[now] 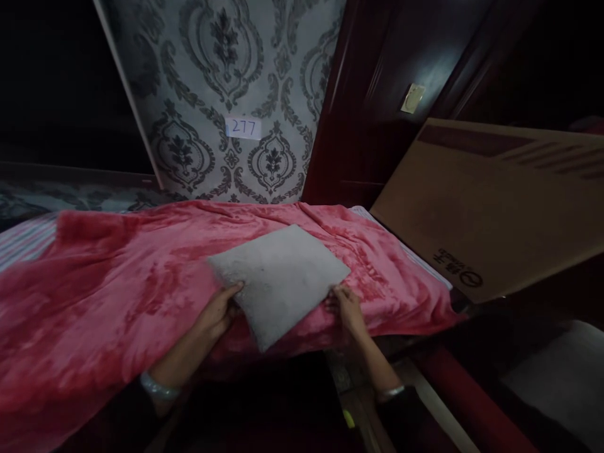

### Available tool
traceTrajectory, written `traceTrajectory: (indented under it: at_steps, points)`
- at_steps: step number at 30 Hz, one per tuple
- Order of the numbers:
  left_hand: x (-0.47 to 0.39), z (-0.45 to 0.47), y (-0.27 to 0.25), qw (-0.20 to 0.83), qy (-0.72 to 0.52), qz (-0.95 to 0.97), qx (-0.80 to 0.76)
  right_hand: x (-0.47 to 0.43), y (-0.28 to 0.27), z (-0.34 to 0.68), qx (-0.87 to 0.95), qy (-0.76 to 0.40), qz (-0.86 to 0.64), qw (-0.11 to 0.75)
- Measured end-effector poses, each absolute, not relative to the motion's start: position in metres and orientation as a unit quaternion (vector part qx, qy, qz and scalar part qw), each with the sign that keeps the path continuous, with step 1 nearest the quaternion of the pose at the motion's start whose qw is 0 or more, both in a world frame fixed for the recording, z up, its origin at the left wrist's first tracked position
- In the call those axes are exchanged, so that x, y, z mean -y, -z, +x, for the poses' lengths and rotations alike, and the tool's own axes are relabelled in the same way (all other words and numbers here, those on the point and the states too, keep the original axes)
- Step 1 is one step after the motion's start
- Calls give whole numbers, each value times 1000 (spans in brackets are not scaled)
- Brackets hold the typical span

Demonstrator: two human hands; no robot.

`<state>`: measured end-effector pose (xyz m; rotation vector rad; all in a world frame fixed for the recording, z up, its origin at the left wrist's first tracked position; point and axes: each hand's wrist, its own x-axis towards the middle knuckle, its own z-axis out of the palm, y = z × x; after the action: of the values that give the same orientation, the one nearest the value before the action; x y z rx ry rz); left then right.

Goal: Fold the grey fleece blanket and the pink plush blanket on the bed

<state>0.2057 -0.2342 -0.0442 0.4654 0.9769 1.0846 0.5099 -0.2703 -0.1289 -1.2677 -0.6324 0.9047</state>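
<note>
A flat, grey, four-cornered cushion [287, 270] is held at a slant just over the pink blanket [155, 270]; whether its underside touches the blanket I cannot tell. My left hand [219, 311] grips its left edge, with the thumb on top and the other fingers hidden below. At the right edge, near the corner, the curled fingers of my right hand [346, 305] hold the cushion. A few darker smudges mark the cushion's left part.
Behind the blanket rises a patterned wall [221, 69] bearing a paper label [243, 128] marked 277. A large cardboard box [500, 201] leans at the right beside a dark red door [372, 94]. A dark screen [70, 88] hangs at the upper left.
</note>
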Motion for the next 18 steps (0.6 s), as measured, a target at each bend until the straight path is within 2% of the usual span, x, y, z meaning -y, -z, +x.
traceTrajectory:
  at_steps: [3, 6, 9, 11, 15, 18]
  points:
    - [229, 224, 31, 715, -500, 193, -449, 302, 131, 489, 188, -581, -488, 624]
    - [240, 235, 24, 723, -507, 182, -434, 305, 114, 460, 123, -667, -395, 620]
    - [260, 236, 32, 721, -503, 175, -444, 298, 105, 434, 53, -649, -322, 687]
    - [272, 228, 45, 724, -482, 193, -454, 294, 108, 425, 22, -636, -318, 702]
    - [279, 187, 68, 772, -309, 315, -457, 294, 122, 426, 9, -628, -327, 706]
    - [251, 151, 64, 729, -215, 436, -482, 294, 127, 431, 7, -628, -313, 712]
